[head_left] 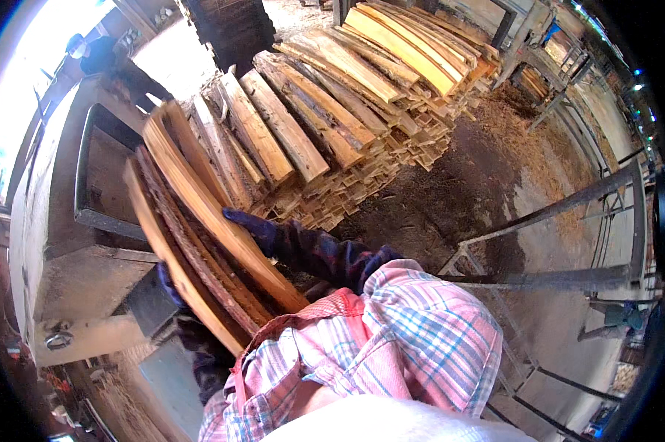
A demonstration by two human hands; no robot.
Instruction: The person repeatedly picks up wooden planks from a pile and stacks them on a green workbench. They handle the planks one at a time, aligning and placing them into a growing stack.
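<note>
Several long wooden slabs are bunched lengthwise in front of my body, their near ends against a red-edged cloth over my checked shirt. Pale sawn wood shows on the right-hand slab [218, 225], while a rough bark-edged slab [189, 237] lies between it and the left-hand slab [172, 258]. My right hand [248, 225], in a dark blue glove, grips the bundle's right side. On the opposite side, my left hand [169, 285] clasps the bundle's outer edge in a blue glove; most of its fingers are hidden by wood. The far ends of the slabs look slightly blurred.
Beyond the bundle lies a big pile of stacked slabs [292, 140]. A grey metal machine housing [74, 276] with a dark-framed opening stands close on the left. Metal rails [553, 278] run along the right. Another person [100, 57] is at the upper left.
</note>
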